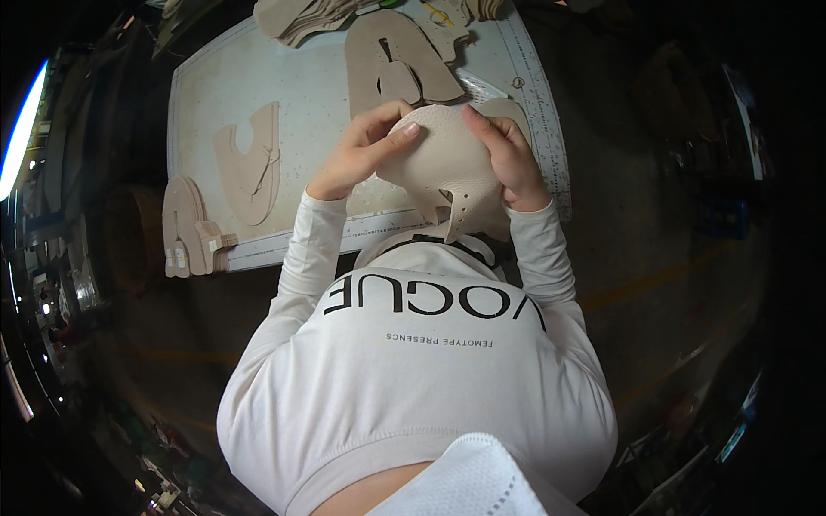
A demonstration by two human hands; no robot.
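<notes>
Between my two hands I hold a beige leather shoe upper piece (440,155) with a pebbled surface. A narrow strip with punched holes hangs from its lower edge, beside a cut-out. My left hand (366,148) is closed on the upper left edge, thumb on top. At the upper right edge, my right hand (509,155) grips it with the thumb on top. The piece is raised over the near edge of the table. Just beyond it lies a stack of similar beige cut pieces (366,56) with slots.
The white table (301,73) has a ruler-like printed border. On its left lie curved beige pieces (262,163) and, at the near left corner, a stack of beige pieces (182,224). More stacked pieces (297,21) sit at the far edge, near a yellow tool (439,14).
</notes>
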